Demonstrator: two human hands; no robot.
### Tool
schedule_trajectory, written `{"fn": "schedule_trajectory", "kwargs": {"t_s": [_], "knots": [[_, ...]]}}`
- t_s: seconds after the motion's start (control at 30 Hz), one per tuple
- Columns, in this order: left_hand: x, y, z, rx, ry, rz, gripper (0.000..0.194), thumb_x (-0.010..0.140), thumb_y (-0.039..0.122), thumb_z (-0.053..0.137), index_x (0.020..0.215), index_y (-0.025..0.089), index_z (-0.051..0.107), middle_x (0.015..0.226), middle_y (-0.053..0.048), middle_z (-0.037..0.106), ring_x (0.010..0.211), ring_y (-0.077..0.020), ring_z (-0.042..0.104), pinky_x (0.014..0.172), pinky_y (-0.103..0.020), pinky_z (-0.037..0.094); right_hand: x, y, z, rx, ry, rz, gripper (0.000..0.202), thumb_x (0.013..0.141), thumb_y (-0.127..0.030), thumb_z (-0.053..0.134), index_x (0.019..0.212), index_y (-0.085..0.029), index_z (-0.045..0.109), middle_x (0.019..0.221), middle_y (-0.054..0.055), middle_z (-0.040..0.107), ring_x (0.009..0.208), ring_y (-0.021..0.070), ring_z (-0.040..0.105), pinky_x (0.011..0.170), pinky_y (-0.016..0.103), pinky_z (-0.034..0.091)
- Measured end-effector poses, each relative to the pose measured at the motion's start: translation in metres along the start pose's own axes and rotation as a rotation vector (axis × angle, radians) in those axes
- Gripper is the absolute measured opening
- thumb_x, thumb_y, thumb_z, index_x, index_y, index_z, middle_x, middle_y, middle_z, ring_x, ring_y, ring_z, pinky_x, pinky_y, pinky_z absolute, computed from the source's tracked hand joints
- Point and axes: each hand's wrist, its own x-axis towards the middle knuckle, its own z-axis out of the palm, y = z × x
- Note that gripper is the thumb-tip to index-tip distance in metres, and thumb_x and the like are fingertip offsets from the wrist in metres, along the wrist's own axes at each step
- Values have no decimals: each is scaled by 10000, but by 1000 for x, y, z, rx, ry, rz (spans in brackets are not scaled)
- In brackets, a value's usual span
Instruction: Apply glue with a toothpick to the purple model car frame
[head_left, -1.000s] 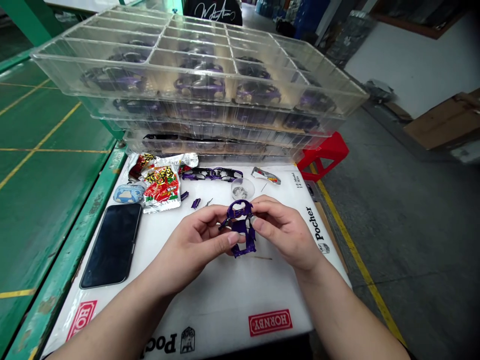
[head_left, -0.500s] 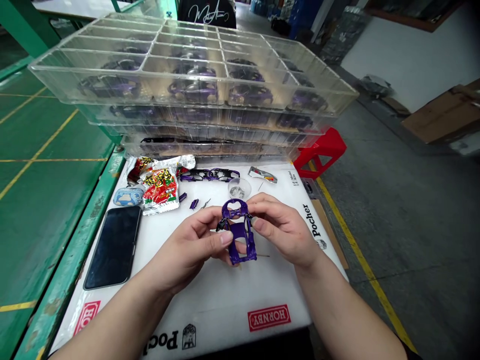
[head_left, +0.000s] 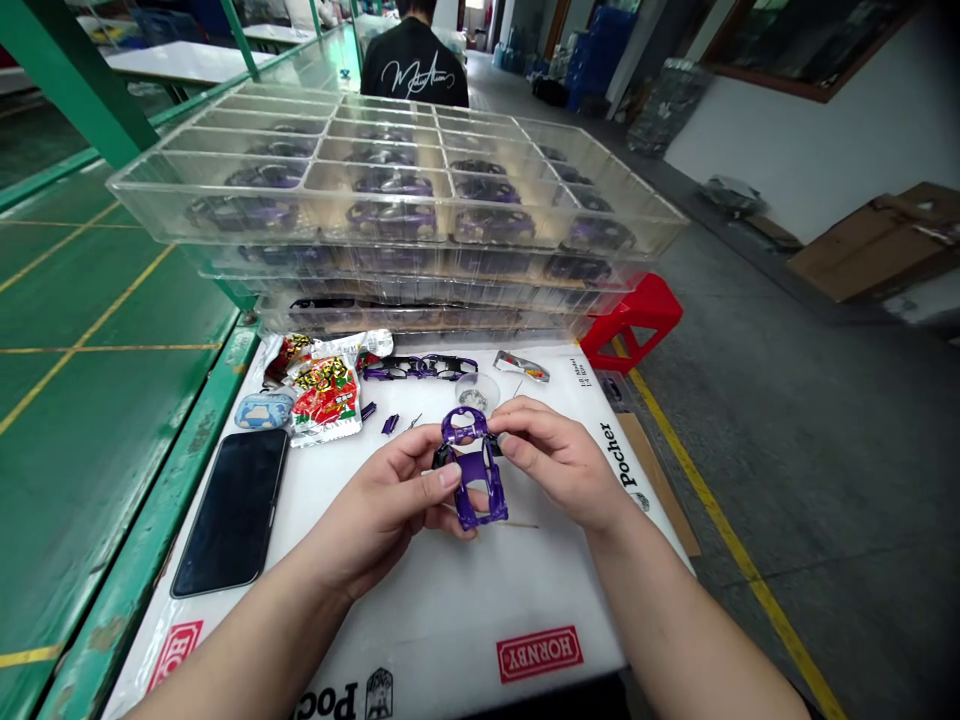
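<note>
Above the white table surface [head_left: 450,610], a purple model car body [head_left: 475,467] is held between both hands. My left hand [head_left: 409,485] grips its left side, thumb on top and fingers beneath. My right hand [head_left: 551,455] pinches the upper right side near a black part; whether it also holds a small piece is hidden. Just behind lies a small round clear dish [head_left: 478,394]. Small purple pieces [head_left: 390,424] rest left of it, and more purple-and-black bodies [head_left: 420,367] lie farther back.
Stacked clear trays [head_left: 397,215] of purple car bodies stand at the back. A phone [head_left: 231,512], a blue case [head_left: 264,409] and snack packets [head_left: 327,395] lie left. A red stool [head_left: 634,320] is at the right; a person in black [head_left: 414,70] sits beyond.
The view has tilted up slightly, showing more of the person beyond the trays. Both hands keep their hold on the purple body, with only a slight shift.
</note>
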Motion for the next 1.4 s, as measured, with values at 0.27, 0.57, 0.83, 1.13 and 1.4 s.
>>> {"fn": "schedule_trajectory", "kwargs": {"t_s": [0.27, 0.57, 0.83, 1.13, 1.4], "knots": [[2, -1, 0, -13, -40, 22, 436, 940, 353, 945, 1287, 187, 741, 1117, -121, 827, 905, -229, 829, 734, -319, 719, -1, 1, 3, -65, 19, -70, 201, 1113, -437, 765, 1225, -321, 887, 1177, 82, 778, 1116, 242, 743, 988, 410, 622], [3, -4, 4, -25, 24, 12, 483, 873, 337, 998, 1242, 169, 734, 1107, -95, 801, 903, -242, 847, 704, -311, 718, 16, 36, -25, -52, 607, -8, 503, 1060, -673, 737, 1013, -181, 830, 791, 5, 638, 713, 156, 547, 669, 294, 442], [7, -8, 6, -56, 40, -74, 392, 891, 266, 943, 1186, 191, 697, 1058, -79, 782, 871, -231, 829, 720, -374, 747, 28, 50, -38, -159, 889, 82, 696, 921, -878, 670, 902, -186, 733, 624, -47, 515, 563, 148, 440, 561, 286, 350], [10, -15, 4, 44, 92, -134, 321, 913, 201, 868, 1183, 181, 696, 1027, -85, 772, 810, -202, 797, 672, -345, 736, 53, 19, -40, -553, 540, 63, 307, 972, -516, 729, 965, -224, 823, 902, 73, 802, 825, 259, 706, 801, 372, 541], [14, -19, -3, 144, 108, -179, 375, 882, 198, 852, 1237, 181, 733, 996, -80, 763, 878, -200, 756, 737, -343, 736, 43, 48, -48, -722, 410, 25, 161, 992, -341, 726, 952, -227, 833, 968, 89, 809, 843, 256, 703, 834, 387, 573]]}}
